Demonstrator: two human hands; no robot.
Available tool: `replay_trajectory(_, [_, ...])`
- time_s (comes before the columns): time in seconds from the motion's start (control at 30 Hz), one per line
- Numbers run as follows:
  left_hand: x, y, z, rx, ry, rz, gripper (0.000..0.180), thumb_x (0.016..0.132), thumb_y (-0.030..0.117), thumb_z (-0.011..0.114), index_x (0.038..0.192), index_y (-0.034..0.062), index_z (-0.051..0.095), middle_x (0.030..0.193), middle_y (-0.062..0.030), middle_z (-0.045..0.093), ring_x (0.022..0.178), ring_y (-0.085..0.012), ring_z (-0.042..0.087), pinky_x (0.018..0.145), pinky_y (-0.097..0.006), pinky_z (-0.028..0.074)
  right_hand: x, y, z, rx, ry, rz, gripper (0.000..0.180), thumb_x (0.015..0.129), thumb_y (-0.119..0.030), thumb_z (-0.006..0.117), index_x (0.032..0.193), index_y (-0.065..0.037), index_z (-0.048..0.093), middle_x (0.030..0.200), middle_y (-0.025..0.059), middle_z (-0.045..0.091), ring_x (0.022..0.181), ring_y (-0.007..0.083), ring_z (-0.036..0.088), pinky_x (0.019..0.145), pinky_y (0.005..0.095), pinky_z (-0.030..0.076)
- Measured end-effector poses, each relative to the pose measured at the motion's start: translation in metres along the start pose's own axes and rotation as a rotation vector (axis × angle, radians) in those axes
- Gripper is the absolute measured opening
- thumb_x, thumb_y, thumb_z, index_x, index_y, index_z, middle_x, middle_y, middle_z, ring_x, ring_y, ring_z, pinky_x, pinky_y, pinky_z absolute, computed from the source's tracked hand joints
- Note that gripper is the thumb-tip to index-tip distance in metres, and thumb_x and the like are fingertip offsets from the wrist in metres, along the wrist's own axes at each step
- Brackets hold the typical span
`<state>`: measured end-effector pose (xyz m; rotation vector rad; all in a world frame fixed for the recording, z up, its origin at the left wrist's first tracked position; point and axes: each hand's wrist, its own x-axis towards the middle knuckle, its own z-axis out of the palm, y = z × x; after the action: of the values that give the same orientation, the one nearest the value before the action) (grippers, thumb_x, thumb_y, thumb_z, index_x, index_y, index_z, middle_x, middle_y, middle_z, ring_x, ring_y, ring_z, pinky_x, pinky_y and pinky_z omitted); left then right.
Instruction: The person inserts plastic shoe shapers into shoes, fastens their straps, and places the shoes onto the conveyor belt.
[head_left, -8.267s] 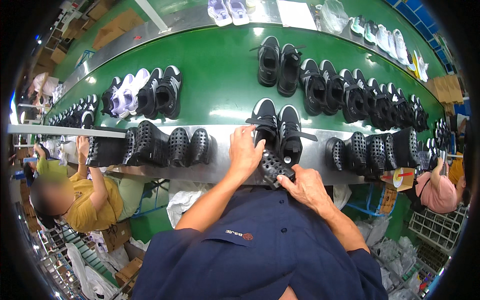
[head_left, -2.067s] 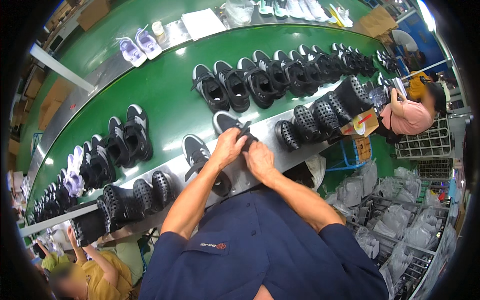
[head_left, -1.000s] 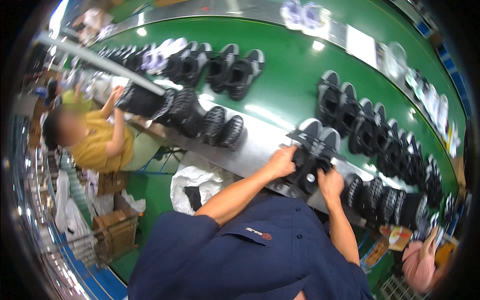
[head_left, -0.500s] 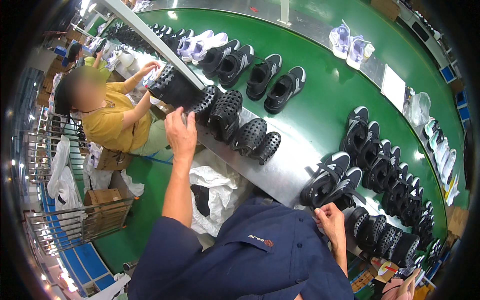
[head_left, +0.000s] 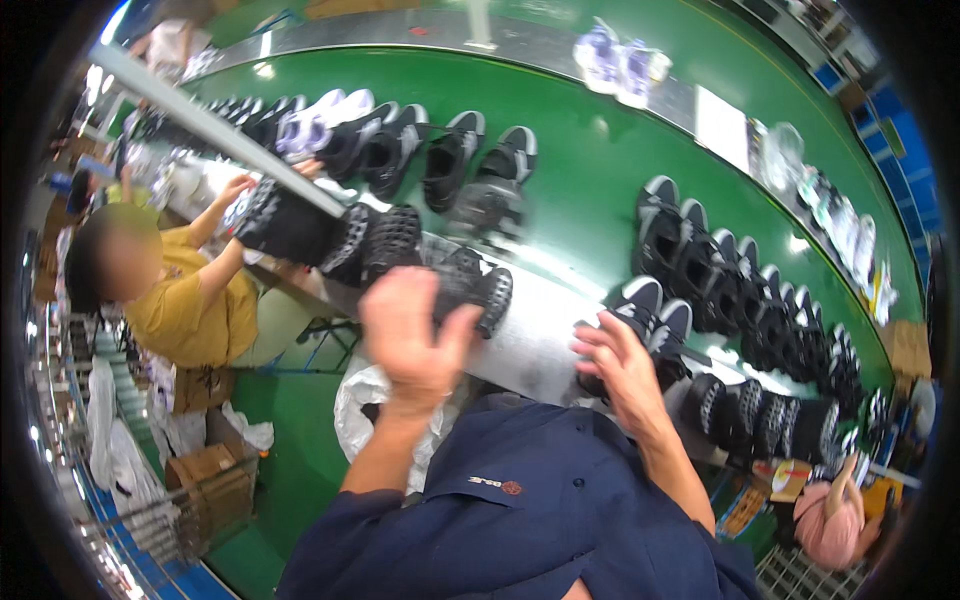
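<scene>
Fingers of left hand (head_left: 410, 335) gripping black sole (head_left: 470, 288) – blurred, right hand (head_left: 622, 362) fingers on black shoe (head_left: 640, 312), grip hidden

Left hand (head_left: 408, 335) motion-blurred

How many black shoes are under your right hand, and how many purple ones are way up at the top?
Black shoes touched by the right hand: 2
Purple shoes at the top: 2
Total: 4
</scene>
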<state>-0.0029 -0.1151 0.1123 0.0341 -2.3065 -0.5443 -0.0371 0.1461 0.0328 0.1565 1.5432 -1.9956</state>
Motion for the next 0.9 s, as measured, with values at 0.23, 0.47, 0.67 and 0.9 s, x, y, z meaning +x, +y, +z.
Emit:
replay_trajectory(0.23, [-0.039, 0.063, 0.1, -0.859, -0.682, -0.395, 0.074, 0.077, 0.031, 0.084, 0.135, -0.0008, 0.051, 0.135, -0.0198, 0.054, 0.123, -0.0357, 0.053, 0.1, -0.043, 0.046, -0.025, -0.016, -0.016, 0.24, 0.146, 0.233, 0.038, 0.089, -0.03, 0.072, 0.114, -0.007, 0.054, 0.095, 0.0032, 0.063, 0.078, 0.0127, 0.063, 0.061, 0.0292, 0.054])
replay_trajectory(0.47, [-0.071, 0.078, 0.172, -1.118, -0.844, -0.76, 0.035, 0.087, 0.001, 0.07, 0.12, 0.0, 0.062, 0.099, -0.0041, 0.064, 0.085, -0.0092, 0.059, 0.077, -0.025, 0.051, -0.076, -0.025, -0.037, -1.066, 0.264, 0.031, 0.089, 0.089, -0.051, 0.065, 0.147, 0.009, 0.034, 0.102, 0.0232, 0.069, 0.085, 0.0367, 0.07, 0.08, 0.0422, 0.054])
replay_trajectory(0.67, [-0.085, 0.103, 0.18, -1.14, -0.719, -1.133, 0.034, 0.084, -0.002, 0.07, 0.117, 0.0007, 0.061, 0.086, -0.0039, 0.064, 0.058, -0.0061, 0.053, 0.049, -0.022, 0.043, -0.095, -0.003, -0.041, -1.244, 0.341, -0.069, 0.071, 0.083, -0.061, 0.069, 0.112, 0.003, 0.057, 0.095, 0.0239, 0.07, 0.087, 0.0402, 0.07, 0.073, 0.0485, 0.055])
replay_trajectory(0.9, [-0.103, 0.118, 0.18, -1.0, -0.82, -1.177, 0.031, 0.085, 0.001, 0.071, 0.115, 0.0018, 0.062, 0.085, -0.0038, 0.064, 0.066, -0.0091, 0.057, 0.06, -0.025, 0.049, -0.102, -0.021, -0.045, -1.249, 0.378, 0.006, 0.079, 0.084, -0.057, 0.07, 0.115, 0.015, 0.057, 0.086, 0.0257, 0.071, 0.079, 0.0412, 0.071, 0.07, 0.0473, 0.056])
